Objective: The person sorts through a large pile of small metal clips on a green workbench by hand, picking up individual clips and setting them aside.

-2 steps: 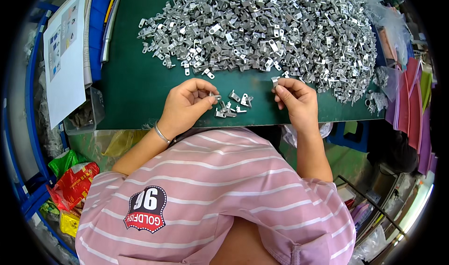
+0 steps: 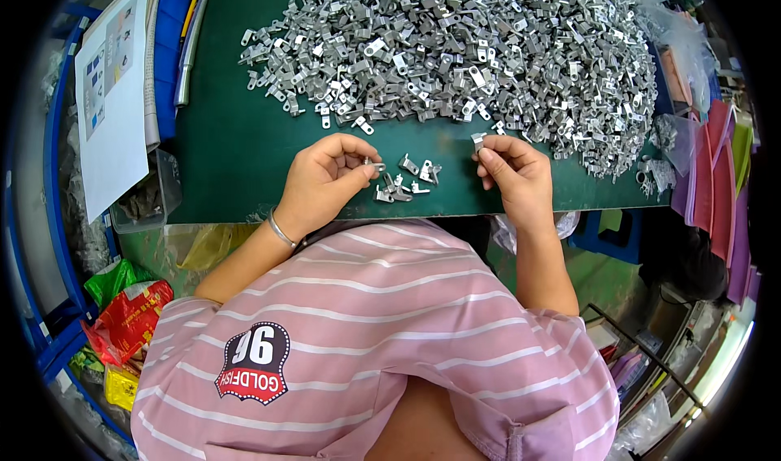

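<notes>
Between the thumb and fingers of my left hand point(image 2: 327, 178) is a small silver metal bracket point(image 2: 376, 166), partly covered by the fingertips. My right hand point(image 2: 519, 176) pinches another bent metal bracket point(image 2: 477, 141) upright, clear of the pile. On the green tabletop between my hands lies a little group of loose brackets point(image 2: 394, 191), closest to my left fingertips. Beyond both hands spreads a large heap of the same silver brackets point(image 2: 455, 54), some with round holes showing.
At the left, a blue rack point(image 2: 168, 54) carries a white printed sheet point(image 2: 114, 95). A clear plastic bin point(image 2: 167, 188) hangs by the table's left corner. Plastic bags and pink and purple sheets point(image 2: 716, 176) crowd the right side. The table's front edge runs near my body.
</notes>
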### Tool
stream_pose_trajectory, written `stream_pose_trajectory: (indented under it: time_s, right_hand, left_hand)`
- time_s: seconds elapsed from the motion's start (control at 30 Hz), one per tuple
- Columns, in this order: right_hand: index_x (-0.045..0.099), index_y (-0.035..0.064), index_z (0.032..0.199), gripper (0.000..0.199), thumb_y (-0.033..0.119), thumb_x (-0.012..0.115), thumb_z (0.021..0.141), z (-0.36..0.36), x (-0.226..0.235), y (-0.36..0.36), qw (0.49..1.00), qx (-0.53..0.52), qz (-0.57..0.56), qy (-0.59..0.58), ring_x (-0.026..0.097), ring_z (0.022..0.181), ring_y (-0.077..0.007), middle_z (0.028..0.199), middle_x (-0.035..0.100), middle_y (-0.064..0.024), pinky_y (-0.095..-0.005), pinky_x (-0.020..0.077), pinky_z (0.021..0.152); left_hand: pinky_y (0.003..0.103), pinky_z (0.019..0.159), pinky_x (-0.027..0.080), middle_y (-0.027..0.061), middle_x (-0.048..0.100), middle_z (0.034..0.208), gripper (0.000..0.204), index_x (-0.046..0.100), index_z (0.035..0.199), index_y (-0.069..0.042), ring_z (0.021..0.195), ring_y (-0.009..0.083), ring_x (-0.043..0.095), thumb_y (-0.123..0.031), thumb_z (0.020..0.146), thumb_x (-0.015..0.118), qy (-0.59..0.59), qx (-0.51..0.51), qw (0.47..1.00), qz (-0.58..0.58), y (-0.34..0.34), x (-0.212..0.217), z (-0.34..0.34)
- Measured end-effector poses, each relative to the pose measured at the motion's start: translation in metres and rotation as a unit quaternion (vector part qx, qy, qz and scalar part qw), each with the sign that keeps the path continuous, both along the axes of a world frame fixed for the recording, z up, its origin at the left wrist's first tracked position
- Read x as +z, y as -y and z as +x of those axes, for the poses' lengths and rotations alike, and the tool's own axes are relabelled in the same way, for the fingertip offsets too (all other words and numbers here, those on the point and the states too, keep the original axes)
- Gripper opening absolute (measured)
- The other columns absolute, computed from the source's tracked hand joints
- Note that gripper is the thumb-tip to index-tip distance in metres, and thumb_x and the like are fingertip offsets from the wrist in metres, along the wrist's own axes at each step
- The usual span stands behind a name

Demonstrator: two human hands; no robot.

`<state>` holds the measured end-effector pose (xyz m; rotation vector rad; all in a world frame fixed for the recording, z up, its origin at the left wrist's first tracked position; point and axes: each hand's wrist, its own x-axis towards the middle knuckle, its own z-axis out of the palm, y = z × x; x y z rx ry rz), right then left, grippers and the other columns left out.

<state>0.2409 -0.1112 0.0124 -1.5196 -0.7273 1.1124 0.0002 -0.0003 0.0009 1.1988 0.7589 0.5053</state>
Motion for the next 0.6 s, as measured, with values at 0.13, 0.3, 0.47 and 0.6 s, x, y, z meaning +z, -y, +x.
stream_pose_trajectory:
  time_s: [0.13,0.3,0.47,0.6]
  right_hand:
    - [0.065,-0.0017,0.088,0.008,0.001,0.064,0.080,-0.013,-0.002,0.001,0.948,0.066,0.049,0.306,0.060,0.069,-0.0227,0.080,0.062,-0.0116,-0.0302,0.0487,0.062]
    - [0.062,-0.0015,0.084,0.008,0.002,0.065,0.077,-0.019,0.003,-0.001,0.892,0.107,0.134,0.417,0.059,0.072,-0.0320,0.081,0.060,-0.0147,-0.0364,0.0488,0.065]
    - [0.059,0.0016,0.085,0.010,0.004,0.065,0.078,0.008,-0.015,-0.010,0.782,-0.047,0.060,0.619,0.056,0.074,-0.0334,0.081,0.057,-0.0134,-0.0408,0.0465,0.066]
    - [0.059,0.0015,0.084,0.010,0.004,0.065,0.077,0.008,-0.013,-0.009,0.759,-0.022,0.031,0.650,0.056,0.075,-0.0329,0.081,0.057,-0.0135,-0.0406,0.0465,0.066]
  left_hand:
    - [0.025,0.070,0.051,0.0106,0.063,0.096,0.015,0.057,0.099,0.003,0.084,0.0135,0.062,0.003,0.084,0.060,-0.006,0.003,1.000,0.002,0.002,-0.004,0.000]
    - [0.025,0.070,0.051,0.0101,0.063,0.097,0.016,0.057,0.100,0.002,0.084,0.0136,0.062,0.002,0.084,0.060,-0.010,-0.002,1.000,-0.002,0.001,-0.004,0.000]
    - [0.025,0.070,0.051,0.0101,0.063,0.097,0.016,0.057,0.100,0.002,0.083,0.0133,0.062,0.002,0.084,0.060,-0.011,-0.002,1.000,0.003,0.001,-0.003,-0.002]
    - [0.025,0.070,0.051,0.0101,0.063,0.097,0.016,0.057,0.100,0.003,0.083,0.0129,0.062,0.002,0.084,0.060,-0.020,0.001,1.000,0.006,0.002,-0.004,-0.001]
